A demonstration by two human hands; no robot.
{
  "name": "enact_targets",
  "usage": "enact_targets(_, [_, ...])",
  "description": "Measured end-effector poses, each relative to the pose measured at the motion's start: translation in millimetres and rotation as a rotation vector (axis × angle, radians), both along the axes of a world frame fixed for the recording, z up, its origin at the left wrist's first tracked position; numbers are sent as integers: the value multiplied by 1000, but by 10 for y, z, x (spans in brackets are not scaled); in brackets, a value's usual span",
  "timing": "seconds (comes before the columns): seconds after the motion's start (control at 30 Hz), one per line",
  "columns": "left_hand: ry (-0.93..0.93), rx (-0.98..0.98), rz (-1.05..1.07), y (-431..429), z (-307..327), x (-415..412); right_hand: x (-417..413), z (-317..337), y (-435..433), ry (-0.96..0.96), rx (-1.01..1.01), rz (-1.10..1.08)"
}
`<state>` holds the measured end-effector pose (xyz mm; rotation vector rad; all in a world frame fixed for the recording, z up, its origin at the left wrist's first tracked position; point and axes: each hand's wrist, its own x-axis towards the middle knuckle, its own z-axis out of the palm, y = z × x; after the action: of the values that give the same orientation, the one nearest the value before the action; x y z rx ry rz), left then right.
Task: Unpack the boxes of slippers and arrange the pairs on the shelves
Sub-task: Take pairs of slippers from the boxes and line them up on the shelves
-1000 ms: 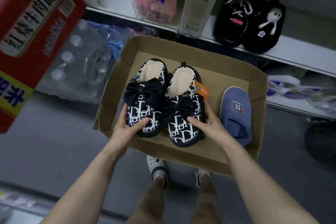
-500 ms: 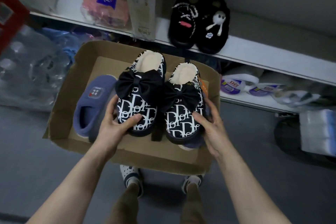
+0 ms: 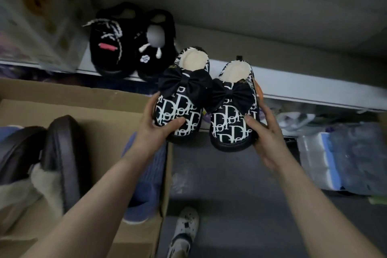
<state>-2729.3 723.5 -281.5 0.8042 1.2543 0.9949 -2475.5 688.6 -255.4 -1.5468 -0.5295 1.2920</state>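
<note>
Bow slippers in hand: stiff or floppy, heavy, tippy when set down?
Probably light: the left hand and right hand each hold one slipper by the toe alone. Likely fairly stiff: heels show no sag. The bows look soft, so may crush. Flat soles: unlikely to tip.

Black fuzzy slippers (image 3: 132, 42) on shelf (image 3: 314, 88)

Both bare forearms were stretched forward, side by side. The left hand (image 3: 155, 132) gripped the toe of the left bow slipper (image 3: 178, 109), thumb lying on top. The right hand (image 3: 267, 134) gripped the right bow slipper (image 3: 230, 123) the same way.
</note>
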Motion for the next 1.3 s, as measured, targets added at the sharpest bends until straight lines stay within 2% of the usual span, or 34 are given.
enact_targets(0.1, [7,27,-13,399,-204,355,376,-155,376,-18,14,-21])
enact_targets(0.2, [40,57,-13,740,-366,598,609,-307,733,-21,20,53])
enact_targets(0.43, [220,96,-24,1274,-715,875,775,-625,1397,-80,15,116])
enact_targets(0.47, [281,113,-37,1332,-737,915,797,-656,1463,-133,21,130])
enact_targets(0.63, [636,246,22,1494,-765,1087,941,-779,1628,-653,-48,202])
enact_targets(0.7, [680,319,20,1443,-753,1138,944,-811,1533,-839,-11,193])
enact_targets(0.8, [784,422,-99,1322,-771,1184,782,-848,1274,-1050,103,267])
enact_targets(0.93, [835,413,-148,1339,-844,1202,577,-930,1144,-1190,35,438])
enact_targets(1.3, [927,410,-212,1537,-787,1242,671,-914,1424,-1273,-10,479])
